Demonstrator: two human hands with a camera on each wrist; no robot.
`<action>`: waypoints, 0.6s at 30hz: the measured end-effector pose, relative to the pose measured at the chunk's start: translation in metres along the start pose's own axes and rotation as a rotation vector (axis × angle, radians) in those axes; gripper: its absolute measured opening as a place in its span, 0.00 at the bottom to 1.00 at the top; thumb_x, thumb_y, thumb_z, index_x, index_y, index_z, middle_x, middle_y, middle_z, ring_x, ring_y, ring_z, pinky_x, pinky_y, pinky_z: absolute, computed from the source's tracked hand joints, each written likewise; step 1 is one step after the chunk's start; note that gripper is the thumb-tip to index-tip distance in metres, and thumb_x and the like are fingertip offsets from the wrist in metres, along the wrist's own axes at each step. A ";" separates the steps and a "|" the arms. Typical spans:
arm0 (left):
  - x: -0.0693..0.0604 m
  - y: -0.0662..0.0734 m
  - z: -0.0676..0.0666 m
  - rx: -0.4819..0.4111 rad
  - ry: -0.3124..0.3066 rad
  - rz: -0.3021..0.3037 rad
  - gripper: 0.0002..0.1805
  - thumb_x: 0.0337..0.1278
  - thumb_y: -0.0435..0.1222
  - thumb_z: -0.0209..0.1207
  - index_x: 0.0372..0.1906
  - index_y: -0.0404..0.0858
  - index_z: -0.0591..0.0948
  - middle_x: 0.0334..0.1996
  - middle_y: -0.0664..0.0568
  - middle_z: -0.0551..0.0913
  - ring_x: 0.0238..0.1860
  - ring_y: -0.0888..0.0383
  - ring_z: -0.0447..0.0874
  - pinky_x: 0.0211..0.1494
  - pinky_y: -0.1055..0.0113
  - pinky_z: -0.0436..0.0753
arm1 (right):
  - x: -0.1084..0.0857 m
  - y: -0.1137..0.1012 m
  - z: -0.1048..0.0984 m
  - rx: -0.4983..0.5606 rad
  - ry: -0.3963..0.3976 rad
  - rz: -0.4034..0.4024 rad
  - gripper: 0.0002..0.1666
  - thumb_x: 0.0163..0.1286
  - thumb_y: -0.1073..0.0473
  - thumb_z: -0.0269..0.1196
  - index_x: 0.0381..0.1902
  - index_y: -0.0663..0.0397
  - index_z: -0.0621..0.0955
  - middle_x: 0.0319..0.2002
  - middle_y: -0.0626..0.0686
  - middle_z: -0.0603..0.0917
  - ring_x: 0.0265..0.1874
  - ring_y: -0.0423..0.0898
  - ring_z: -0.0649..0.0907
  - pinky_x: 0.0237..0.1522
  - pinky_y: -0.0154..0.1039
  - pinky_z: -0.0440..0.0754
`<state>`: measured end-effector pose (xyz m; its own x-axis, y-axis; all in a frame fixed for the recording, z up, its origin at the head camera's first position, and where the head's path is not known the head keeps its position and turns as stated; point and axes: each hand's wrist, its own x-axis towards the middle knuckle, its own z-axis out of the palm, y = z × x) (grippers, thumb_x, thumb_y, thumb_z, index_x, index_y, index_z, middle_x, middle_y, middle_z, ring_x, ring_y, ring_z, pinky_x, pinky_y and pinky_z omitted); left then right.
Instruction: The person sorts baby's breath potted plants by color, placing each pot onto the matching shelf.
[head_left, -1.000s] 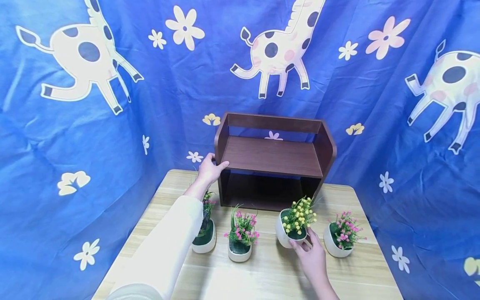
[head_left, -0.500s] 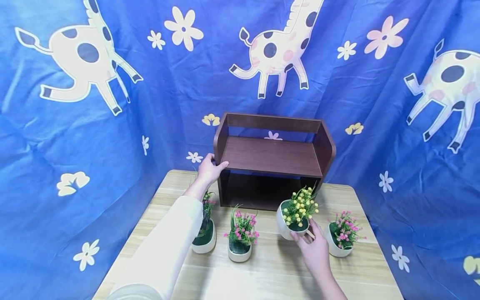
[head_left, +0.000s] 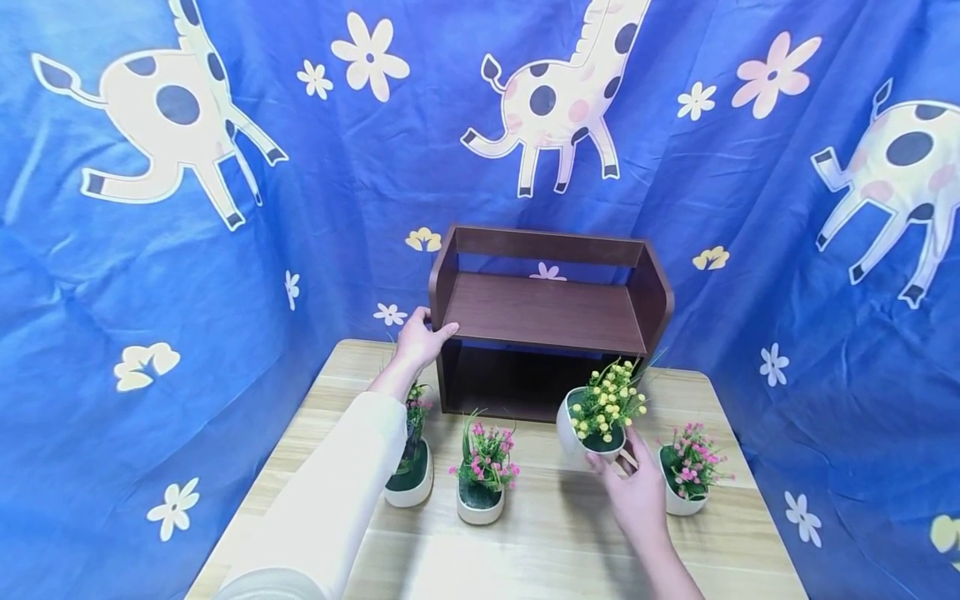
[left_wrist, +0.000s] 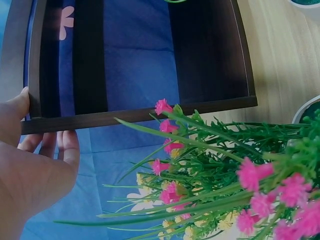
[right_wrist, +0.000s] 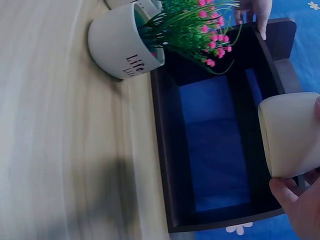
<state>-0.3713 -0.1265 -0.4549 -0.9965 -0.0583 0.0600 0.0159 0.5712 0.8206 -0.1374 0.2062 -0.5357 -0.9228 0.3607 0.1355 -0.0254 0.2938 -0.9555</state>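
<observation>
The table (head_left: pixel 540 558) has a light wood surface with visible grain, and a bright reflection lies on its near part. Around it hangs a blue curtain (head_left: pixel 360 183) printed with giraffes and flowers. A dark brown shelf (head_left: pixel 540 308) with two levels stands at the back of the table; its long axis goes from left to right, and its hollow front faces the person.

The yellow-flower pot (head_left: pixel 568 442) is in the air above the table, before the right part of the shelf. Its mouth faces upward, and its axis from base to flowers runs up and leans to the right in the head view; how much it is really tilted, I cannot tell. The right hand (head_left: pixel 633 487) grasps this pot at its lower right side, with the thumb on the wall. The left hand (head_left: pixel 420 340) grips the left side board of the shelf, thumb on one face and fingers on the other.
</observation>
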 end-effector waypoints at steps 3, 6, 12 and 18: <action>0.001 0.000 0.000 -0.002 -0.002 -0.001 0.28 0.74 0.50 0.67 0.63 0.34 0.74 0.55 0.35 0.83 0.55 0.40 0.79 0.64 0.46 0.78 | 0.002 -0.006 -0.001 -0.003 0.032 -0.032 0.53 0.63 0.61 0.81 0.81 0.65 0.68 0.74 0.71 0.76 0.68 0.69 0.83 0.64 0.39 0.84; 0.002 -0.001 0.001 -0.003 -0.005 -0.004 0.28 0.74 0.50 0.67 0.63 0.35 0.74 0.55 0.35 0.83 0.54 0.40 0.79 0.63 0.46 0.79 | 0.004 -0.011 -0.002 -0.009 0.059 -0.055 0.52 0.62 0.62 0.82 0.80 0.65 0.70 0.74 0.68 0.76 0.69 0.66 0.81 0.64 0.30 0.82; 0.002 -0.002 0.002 -0.002 0.007 0.002 0.27 0.74 0.49 0.67 0.62 0.35 0.75 0.55 0.36 0.83 0.53 0.42 0.80 0.61 0.48 0.79 | 0.012 -0.015 -0.005 0.000 0.082 -0.077 0.52 0.62 0.64 0.81 0.79 0.67 0.70 0.74 0.69 0.75 0.70 0.65 0.79 0.60 0.18 0.78; 0.002 -0.002 0.001 -0.015 0.004 0.003 0.27 0.74 0.49 0.67 0.62 0.35 0.75 0.55 0.36 0.83 0.54 0.41 0.80 0.62 0.47 0.78 | 0.020 -0.020 -0.009 0.035 0.098 -0.100 0.53 0.62 0.64 0.81 0.80 0.66 0.68 0.76 0.69 0.74 0.71 0.65 0.79 0.58 0.14 0.77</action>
<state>-0.3732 -0.1268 -0.4573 -0.9961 -0.0601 0.0643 0.0198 0.5590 0.8289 -0.1520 0.2158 -0.5115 -0.8733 0.4161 0.2533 -0.1299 0.3023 -0.9443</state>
